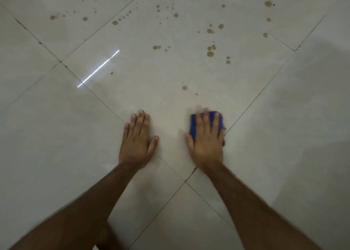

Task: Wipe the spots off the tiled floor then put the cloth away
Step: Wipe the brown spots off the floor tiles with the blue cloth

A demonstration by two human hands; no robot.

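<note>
A pale tiled floor (pixel 170 98) with dark grout lines fills the view. Several brown spots (pixel 210 53) are scattered over the far half of the middle tile, the nearest one (pixel 184 87) a short way ahead of my right hand. My right hand (pixel 206 141) lies flat with spread fingers on a folded blue cloth (pixel 193 125), pressing it onto the floor; most of the cloth is hidden under the hand. My left hand (pixel 136 140) rests flat and open on the bare tile to the left, holding nothing.
A bright streak of reflected light (pixel 98 69) lies on the floor at the left. More spots (pixel 85 18) dot the far left tile, and others (pixel 268 3) the far right. A darker shadow covers the right side.
</note>
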